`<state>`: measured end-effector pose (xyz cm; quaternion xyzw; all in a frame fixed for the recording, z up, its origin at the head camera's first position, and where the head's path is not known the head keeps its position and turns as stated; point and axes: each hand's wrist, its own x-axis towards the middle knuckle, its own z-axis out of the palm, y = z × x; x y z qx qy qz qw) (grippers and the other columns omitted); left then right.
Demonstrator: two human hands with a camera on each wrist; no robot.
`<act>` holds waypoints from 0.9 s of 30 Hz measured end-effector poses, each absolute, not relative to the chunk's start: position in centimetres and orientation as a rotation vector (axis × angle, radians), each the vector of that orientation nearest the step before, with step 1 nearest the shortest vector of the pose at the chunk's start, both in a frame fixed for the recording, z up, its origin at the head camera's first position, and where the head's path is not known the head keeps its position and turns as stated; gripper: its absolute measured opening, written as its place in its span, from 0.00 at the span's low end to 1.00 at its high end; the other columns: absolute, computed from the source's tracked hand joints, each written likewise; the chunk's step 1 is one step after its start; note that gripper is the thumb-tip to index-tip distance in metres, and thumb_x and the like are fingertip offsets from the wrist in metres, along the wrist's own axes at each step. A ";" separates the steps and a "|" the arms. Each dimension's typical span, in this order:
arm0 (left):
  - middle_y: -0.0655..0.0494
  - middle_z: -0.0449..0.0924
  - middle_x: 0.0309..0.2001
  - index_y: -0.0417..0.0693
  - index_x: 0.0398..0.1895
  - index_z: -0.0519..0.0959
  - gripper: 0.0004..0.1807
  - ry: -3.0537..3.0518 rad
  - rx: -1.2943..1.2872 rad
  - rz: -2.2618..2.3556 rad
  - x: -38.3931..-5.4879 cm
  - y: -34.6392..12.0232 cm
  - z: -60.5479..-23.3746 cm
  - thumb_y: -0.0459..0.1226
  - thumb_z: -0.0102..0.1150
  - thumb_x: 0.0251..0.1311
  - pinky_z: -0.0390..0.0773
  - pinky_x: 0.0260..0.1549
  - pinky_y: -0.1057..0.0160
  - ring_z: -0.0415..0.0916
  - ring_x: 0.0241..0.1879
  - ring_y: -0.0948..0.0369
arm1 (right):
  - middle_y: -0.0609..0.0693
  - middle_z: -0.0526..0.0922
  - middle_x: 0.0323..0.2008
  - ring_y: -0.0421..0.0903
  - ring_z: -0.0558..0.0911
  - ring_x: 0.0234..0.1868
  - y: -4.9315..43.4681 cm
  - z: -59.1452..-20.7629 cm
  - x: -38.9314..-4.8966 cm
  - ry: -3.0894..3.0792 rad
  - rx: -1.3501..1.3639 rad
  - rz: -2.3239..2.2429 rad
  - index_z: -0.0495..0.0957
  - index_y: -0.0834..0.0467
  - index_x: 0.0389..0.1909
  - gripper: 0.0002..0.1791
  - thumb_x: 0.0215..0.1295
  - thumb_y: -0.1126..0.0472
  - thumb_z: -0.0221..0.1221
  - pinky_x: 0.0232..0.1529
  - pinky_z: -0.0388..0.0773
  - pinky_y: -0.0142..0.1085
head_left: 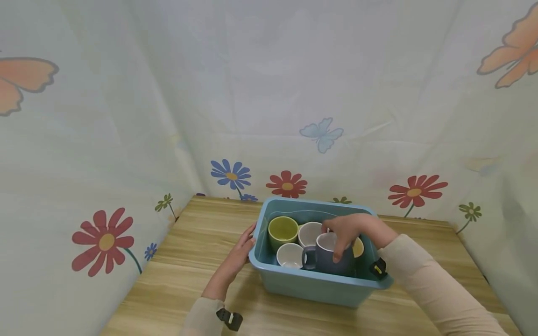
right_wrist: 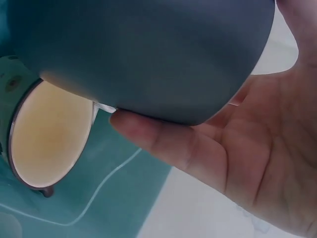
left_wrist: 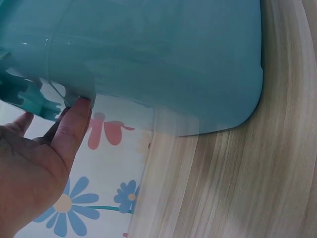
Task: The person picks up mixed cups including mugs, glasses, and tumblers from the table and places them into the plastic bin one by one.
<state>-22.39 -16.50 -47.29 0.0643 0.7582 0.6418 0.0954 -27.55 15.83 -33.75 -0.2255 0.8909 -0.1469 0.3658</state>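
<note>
A light blue plastic bin [head_left: 311,291] holds several cups and mugs. My right hand [head_left: 355,228] grips a dark blue-grey mug [head_left: 336,261] by its rim and side, its handle pointing left. That mug [right_wrist: 148,54] fills the top of the right wrist view, with a finger along its wall. My left hand [head_left: 237,252] rests against the bin's left side, fingers fairly straight under the rim; the left wrist view shows fingertips touching the bin's wall [left_wrist: 163,59]. Beside the held mug are a green mug [head_left: 283,229], two white cups and a yellow-lined cup [head_left: 358,247], partly hidden.
The bin stands on a wood-grain table [head_left: 193,242]. Behind and at both sides hangs a pale curtain [head_left: 269,93] printed with flowers and butterflies. A black strap device [head_left: 230,319] sits on the left wrist, another [head_left: 379,269] on the right.
</note>
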 end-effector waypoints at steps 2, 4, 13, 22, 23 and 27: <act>0.32 0.59 0.77 0.52 0.83 0.52 0.32 2.244 0.180 1.902 -22.4 -16.4 -47.3 0.46 0.37 0.78 0.78 0.61 0.45 0.68 0.70 0.37 | 0.51 0.76 0.51 0.47 0.75 0.46 15.9 -34.2 -27.6 2.282 -0.567 -0.370 0.68 0.52 0.60 0.40 0.46 0.54 0.78 0.43 0.85 0.40; 0.32 0.59 0.77 0.51 0.83 0.51 0.32 2.247 0.185 1.897 -22.5 -16.4 -47.4 0.46 0.37 0.78 0.79 0.60 0.46 0.69 0.70 0.37 | 0.51 0.75 0.51 0.47 0.75 0.47 15.9 -34.5 -27.6 2.267 -0.557 -0.371 0.68 0.52 0.60 0.40 0.46 0.55 0.78 0.44 0.85 0.41; 0.30 0.60 0.75 0.49 0.82 0.51 0.33 2.242 0.174 1.903 -22.5 -16.5 -47.3 0.44 0.38 0.78 0.81 0.54 0.51 0.73 0.66 0.39 | 0.51 0.75 0.52 0.48 0.75 0.49 15.5 -35.3 -27.8 2.266 -0.577 -0.299 0.69 0.50 0.60 0.40 0.46 0.52 0.78 0.47 0.85 0.44; 0.31 0.59 0.77 0.50 0.83 0.51 0.32 2.236 0.194 1.907 -22.5 -16.6 -47.2 0.45 0.38 0.79 0.80 0.56 0.52 0.71 0.68 0.38 | 0.52 0.75 0.53 0.51 0.73 0.53 14.7 -35.2 -28.0 2.280 -0.616 -0.153 0.68 0.50 0.59 0.41 0.47 0.48 0.79 0.62 0.77 0.53; 0.31 0.59 0.76 0.49 0.82 0.50 0.32 2.235 0.202 1.909 -22.5 -16.6 -47.2 0.45 0.38 0.79 0.80 0.56 0.52 0.71 0.68 0.38 | 0.52 0.76 0.53 0.51 0.74 0.53 14.6 -35.2 -28.0 2.280 -0.605 -0.147 0.68 0.50 0.59 0.41 0.46 0.48 0.79 0.62 0.77 0.53; 0.32 0.59 0.77 0.51 0.83 0.51 0.32 2.239 0.193 1.901 -22.4 -16.6 -47.3 0.45 0.38 0.79 0.80 0.56 0.51 0.71 0.68 0.39 | 0.52 0.76 0.53 0.52 0.75 0.53 14.4 -35.3 -27.7 2.289 -0.573 -0.131 0.68 0.51 0.58 0.41 0.46 0.48 0.80 0.63 0.77 0.55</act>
